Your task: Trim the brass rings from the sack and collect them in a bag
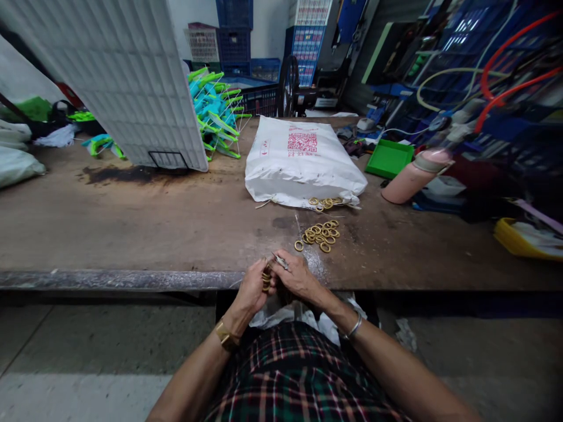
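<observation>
Left hand: the person's left hand [251,288], at the near edge of the desk [132,231]; grip curled around several brass-coloured rings [266,281]; gold-toned watch [227,335] at the wrist.
Right hand: the person's right hand [298,274], close against the left; grip pinching a small pointed metal tool [281,261], tip directed up and to the left; type of tool too small to tell; silver-toned bangle [354,326] at the wrist.
Loose rings: one ring pile [318,238], on the desk just beyond the right hand, some overlapping; a smaller ring cluster [326,203] farther back, at the front edge of the sack.
Sack: white sack [281,170], lying flat behind the ring pile, printed in red with a square code.
Panel: pale ridged panel [136,88], standing tilted on the desk at left; turquoise and lime-green pieces [216,117] heaped just beside it.
Right side of desk: green tray [390,158]; pink bottle [407,180], near the tray; yellow tray [505,237], closer to the desk's right end.
Background: black fan [289,88]; stacked crates [235,47].
Clothing: plaid garment [285,375], dark with green and red.
</observation>
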Demonstrator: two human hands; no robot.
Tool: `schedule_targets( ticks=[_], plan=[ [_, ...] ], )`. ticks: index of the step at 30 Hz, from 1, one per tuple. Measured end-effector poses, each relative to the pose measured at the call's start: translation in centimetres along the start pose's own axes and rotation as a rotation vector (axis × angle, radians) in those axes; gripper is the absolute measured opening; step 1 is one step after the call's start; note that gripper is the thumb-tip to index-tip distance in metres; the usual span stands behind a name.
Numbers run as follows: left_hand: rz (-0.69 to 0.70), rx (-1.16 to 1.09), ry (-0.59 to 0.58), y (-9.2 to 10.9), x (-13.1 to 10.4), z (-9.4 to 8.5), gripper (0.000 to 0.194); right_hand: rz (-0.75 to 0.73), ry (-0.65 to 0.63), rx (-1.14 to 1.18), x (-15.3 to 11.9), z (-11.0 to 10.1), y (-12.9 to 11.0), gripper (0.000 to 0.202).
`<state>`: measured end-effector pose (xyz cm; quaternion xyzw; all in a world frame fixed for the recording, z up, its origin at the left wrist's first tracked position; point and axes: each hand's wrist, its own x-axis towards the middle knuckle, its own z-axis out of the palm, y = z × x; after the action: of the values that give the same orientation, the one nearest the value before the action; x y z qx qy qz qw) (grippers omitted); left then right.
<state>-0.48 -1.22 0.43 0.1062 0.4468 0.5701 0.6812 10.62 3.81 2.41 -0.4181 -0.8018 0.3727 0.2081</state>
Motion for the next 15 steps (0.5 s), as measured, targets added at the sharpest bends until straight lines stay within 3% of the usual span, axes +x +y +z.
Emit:
schedule_targets(
  ticks=[5,15],
  plan=[
    [-0.133,-0.053,-0.049,0.6,0.0,-0.4,0.021,0.056,-0.007,0.005,0.1,0.0,-0.1,0.022],
    [-0.293,-0.172,-0.031,1.6,-0.4,0.0,0.011,-0.013,0.044,0.000,0.4,0.1,0.3,0.019]
  ],
)
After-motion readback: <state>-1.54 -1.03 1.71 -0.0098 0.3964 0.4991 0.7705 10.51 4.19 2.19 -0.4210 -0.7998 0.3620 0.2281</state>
